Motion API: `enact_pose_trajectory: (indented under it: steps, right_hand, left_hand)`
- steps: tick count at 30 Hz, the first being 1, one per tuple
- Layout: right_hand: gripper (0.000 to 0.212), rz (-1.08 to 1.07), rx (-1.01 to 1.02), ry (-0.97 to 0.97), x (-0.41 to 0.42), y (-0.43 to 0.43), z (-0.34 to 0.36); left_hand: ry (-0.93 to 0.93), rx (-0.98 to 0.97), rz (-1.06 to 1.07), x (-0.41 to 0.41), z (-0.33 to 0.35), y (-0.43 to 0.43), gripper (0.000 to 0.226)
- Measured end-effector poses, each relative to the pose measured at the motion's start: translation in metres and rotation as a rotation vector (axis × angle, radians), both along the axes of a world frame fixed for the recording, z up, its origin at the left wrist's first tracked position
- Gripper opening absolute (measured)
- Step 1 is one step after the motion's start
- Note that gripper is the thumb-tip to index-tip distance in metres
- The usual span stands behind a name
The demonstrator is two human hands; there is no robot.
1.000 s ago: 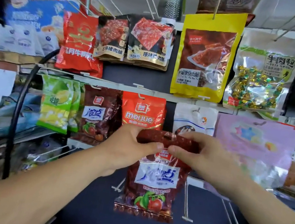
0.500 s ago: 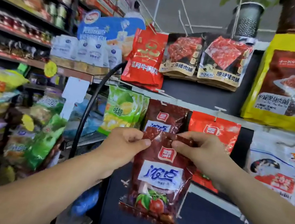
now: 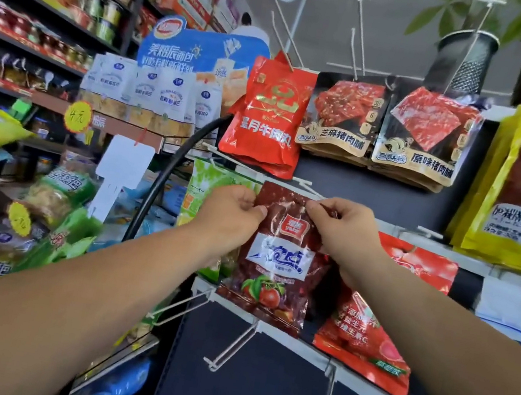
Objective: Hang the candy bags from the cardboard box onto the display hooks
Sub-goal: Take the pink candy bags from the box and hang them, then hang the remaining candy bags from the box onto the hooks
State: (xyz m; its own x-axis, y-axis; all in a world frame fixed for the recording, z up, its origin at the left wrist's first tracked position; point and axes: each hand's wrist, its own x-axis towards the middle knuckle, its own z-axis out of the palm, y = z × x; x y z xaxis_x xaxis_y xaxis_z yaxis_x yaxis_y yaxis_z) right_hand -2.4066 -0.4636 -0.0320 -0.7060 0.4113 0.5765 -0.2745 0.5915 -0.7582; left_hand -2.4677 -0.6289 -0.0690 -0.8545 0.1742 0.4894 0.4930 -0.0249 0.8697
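Up at the middle rail of the display, between a green bag point(image 3: 209, 184) on the left and a red bag point(image 3: 377, 336) on the right, the dark red candy bag point(image 3: 279, 260) hung from two pinches. The left hand point(image 3: 231, 216) held its top left corner between thumb and curled fingers. The right hand point(image 3: 346, 233) pinched the top edge right of centre, close under a white display hook point(image 3: 309, 188). Each grip was narrow and closed on the sealed header, and the pouch dropped below both, its lower edge tilted. It looked light and soft, a glossy film likely to slip and fold, with loose sweets shifting inside. The flat header seemed the best place to hold, on either side of the hanging hole, which the fingers hid. Whether the hook had entered that hole could not be told.
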Motion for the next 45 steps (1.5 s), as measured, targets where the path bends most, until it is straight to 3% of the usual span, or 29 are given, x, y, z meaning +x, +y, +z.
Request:
enact_pose_trajectory:
  steps: [7, 12, 17, 19, 20, 22, 25, 29, 31, 36, 42, 45]
  right_hand:
    - [0.021, -0.076, 0.064, 0.006, -0.026, 0.012, 0.005]
    - [0.018, -0.375, 0.573, -0.05, -0.025, 0.021, 0.003]
    - [0.026, -0.438, 1.263, 0.357, -0.004, 0.015, -0.025]
    - [0.039, -0.336, 1.456, 0.263, -0.006, 0.018, -0.047]
    - [0.048, -0.281, 1.485, 0.114, -0.007, 0.018, -0.055]
    - [0.075, -0.234, 1.459, -0.195, -0.009, 0.018, -0.07]
    - [0.09, -0.211, 1.38, -0.313, -0.005, 0.011, -0.077]
    - [0.076, -0.122, 1.225, -0.151, 0.022, -0.02, -0.094]
    - [0.071, -0.042, 1.157, -0.155, 0.043, -0.041, -0.114]
    - [0.059, 0.162, 0.965, -0.333, 0.091, -0.08, -0.194]
    - [0.036, 0.488, 0.618, -0.659, 0.115, -0.128, -0.352]
    - [0.036, 0.589, 0.565, -0.787, 0.122, -0.152, -0.421]
  left_hand:
    - [0.023, -0.058, -0.029, -0.012, 0.004, 0.013, 0.031]
    - [0.023, -0.166, -0.024, -0.021, -0.007, 0.015, 0.055]
    - [0.066, -0.272, -0.004, -0.015, -0.031, 0.005, 0.047]
    - [0.075, -0.346, -0.008, -0.012, -0.045, -0.004, 0.045]
    - [0.073, -0.383, -0.006, -0.01, -0.052, -0.009, 0.044]
    - [0.064, -0.431, 0.009, -0.004, -0.068, -0.023, 0.043]
    - [0.043, -0.443, 0.013, 0.014, -0.093, -0.045, 0.044]
    - [0.035, -0.417, 0.006, 0.046, -0.126, -0.072, 0.039]
    - [0.02, -0.391, 0.012, 0.061, -0.147, -0.083, 0.047]
    - [-0.058, -0.492, 0.0, 0.107, -0.219, -0.122, 0.026]
    - [-0.34, -0.573, 0.077, 0.152, -0.356, -0.181, 0.044]
    - [-0.441, -0.591, 0.133, 0.166, -0.417, -0.211, 0.035]
